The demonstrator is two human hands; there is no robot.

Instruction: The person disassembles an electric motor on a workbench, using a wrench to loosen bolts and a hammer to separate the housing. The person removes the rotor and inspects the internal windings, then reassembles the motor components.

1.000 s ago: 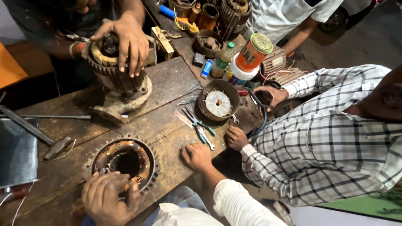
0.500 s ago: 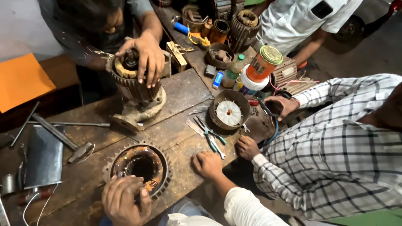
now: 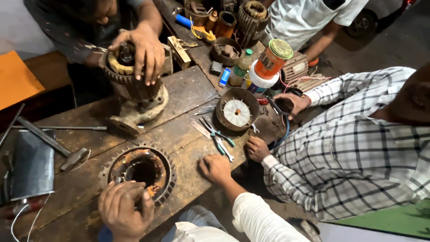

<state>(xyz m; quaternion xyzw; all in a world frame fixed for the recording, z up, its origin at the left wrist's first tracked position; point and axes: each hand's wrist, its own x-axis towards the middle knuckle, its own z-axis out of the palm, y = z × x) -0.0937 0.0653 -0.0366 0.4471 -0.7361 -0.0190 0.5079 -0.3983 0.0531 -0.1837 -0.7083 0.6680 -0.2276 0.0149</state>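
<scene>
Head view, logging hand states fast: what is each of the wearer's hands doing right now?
Left hand: fingers curled on the rim of the round motor stator.
Right hand: empty, resting on the wooden bench.

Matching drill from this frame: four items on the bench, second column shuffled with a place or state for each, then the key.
1. left hand
2. right hand
3. pliers
4. orange jar

A. green lid, far side of the bench
B. flat on the wood near the bench edge
C. on the rim of the round stator
D. lying beside the round dish with a white disc

Pairs: 1-C, 2-B, 3-D, 4-A
</scene>
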